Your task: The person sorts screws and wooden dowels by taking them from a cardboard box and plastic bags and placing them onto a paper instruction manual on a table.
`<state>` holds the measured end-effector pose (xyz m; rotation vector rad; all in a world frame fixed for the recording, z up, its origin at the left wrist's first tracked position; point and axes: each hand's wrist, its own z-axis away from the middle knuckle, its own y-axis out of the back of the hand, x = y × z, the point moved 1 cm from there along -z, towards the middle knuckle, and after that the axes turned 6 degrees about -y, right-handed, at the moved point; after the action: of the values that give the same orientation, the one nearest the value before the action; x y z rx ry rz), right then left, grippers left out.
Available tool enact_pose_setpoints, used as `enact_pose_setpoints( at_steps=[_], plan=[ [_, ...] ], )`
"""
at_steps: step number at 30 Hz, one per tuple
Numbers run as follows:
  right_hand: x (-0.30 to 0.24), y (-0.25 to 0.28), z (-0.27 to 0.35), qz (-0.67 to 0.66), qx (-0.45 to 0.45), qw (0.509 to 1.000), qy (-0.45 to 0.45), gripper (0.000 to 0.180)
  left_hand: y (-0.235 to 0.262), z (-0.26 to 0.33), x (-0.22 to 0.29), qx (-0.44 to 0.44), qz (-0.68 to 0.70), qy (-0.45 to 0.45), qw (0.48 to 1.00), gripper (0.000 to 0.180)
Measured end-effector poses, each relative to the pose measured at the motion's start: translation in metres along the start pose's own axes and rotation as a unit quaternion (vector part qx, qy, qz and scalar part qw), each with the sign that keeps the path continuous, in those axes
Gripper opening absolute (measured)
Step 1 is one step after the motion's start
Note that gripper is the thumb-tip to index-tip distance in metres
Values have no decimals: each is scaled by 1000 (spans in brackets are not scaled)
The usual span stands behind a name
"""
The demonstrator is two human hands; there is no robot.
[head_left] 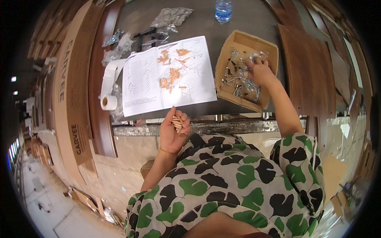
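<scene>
My left hand (173, 134) is cupped, palm up, around several small wooden dowels (177, 123), just in front of the table edge. My right hand (260, 72) reaches into the shallow cardboard box (235, 96) on the right, its fingers curled among the contents. What those fingers grip is hidden. Inside the box lie metal bolts (240, 85), dark screws and clear plastic bags. Between my hands an open instruction sheet (147, 91) lies flat, with more wooden dowels (173, 75) in loose groups on it, some on or in a clear bag.
A white roll (108, 102) stands left of the sheet. Behind are plastic bags of hardware (172, 16), black parts (147, 39) and a water bottle (223, 11). A long cardboard carton (73, 87) runs along the left; brown boards (305, 67) lie at the right.
</scene>
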<state>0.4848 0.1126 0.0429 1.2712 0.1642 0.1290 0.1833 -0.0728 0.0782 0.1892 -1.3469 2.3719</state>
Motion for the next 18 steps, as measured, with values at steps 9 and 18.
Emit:
enact_pose_setpoints(
  at_steps=[9, 18],
  plan=[
    [-32, 31, 36, -95, 138, 981, 96, 33, 46, 26, 14, 104, 43, -114, 987, 28],
    [-173, 63, 62, -279, 310, 869, 265, 32, 67, -32, 80, 6, 34, -62, 997, 25]
  ],
)
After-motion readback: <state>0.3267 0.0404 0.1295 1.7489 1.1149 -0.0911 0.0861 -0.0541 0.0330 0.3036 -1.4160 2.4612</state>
